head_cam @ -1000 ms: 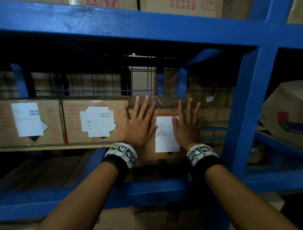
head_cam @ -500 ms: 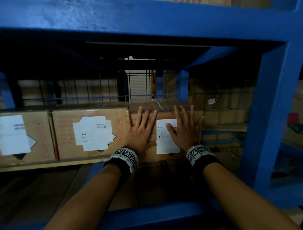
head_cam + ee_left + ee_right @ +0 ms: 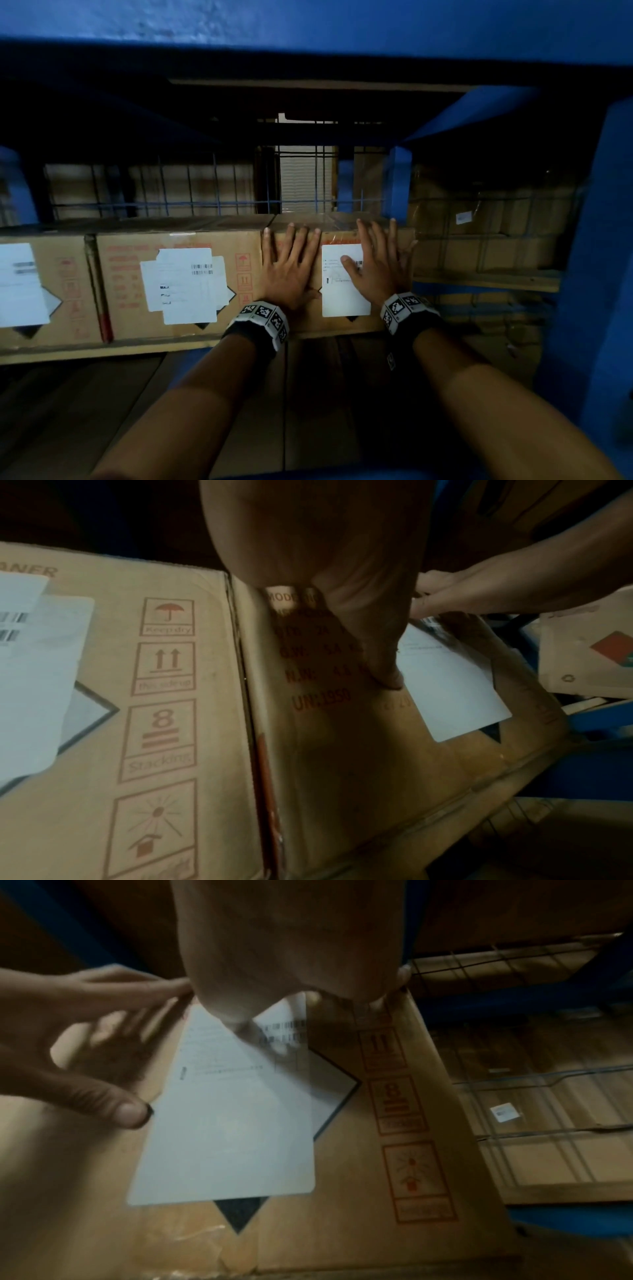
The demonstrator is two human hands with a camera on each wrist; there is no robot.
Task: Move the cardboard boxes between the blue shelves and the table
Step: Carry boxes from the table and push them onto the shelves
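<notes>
Right of the middle box, touching its side, stands the cardboard box; both rest on the wooden shelf board of the blue shelf; front faces approx. level w/ each other. L hand lies flat on the box front, on the part nearest the middle box; R hand lies flat on the part farthest from it, thumb across the white label. Fingers of both hands straight, slightly spread, tips at the top front edge; nothing gripped, palms press only. Wire mesh closes the bay behind the middle box; upper beam runs above it. Step in hand (judged): seating the box in the row, i.e. the end of a table-to-shelf placement. Next move calls for: check that the face sits flush w/ the middle box; lift both palms straight off so the box is not dragged out; draw arms back clear of the upper beam; then on to another box.
</notes>
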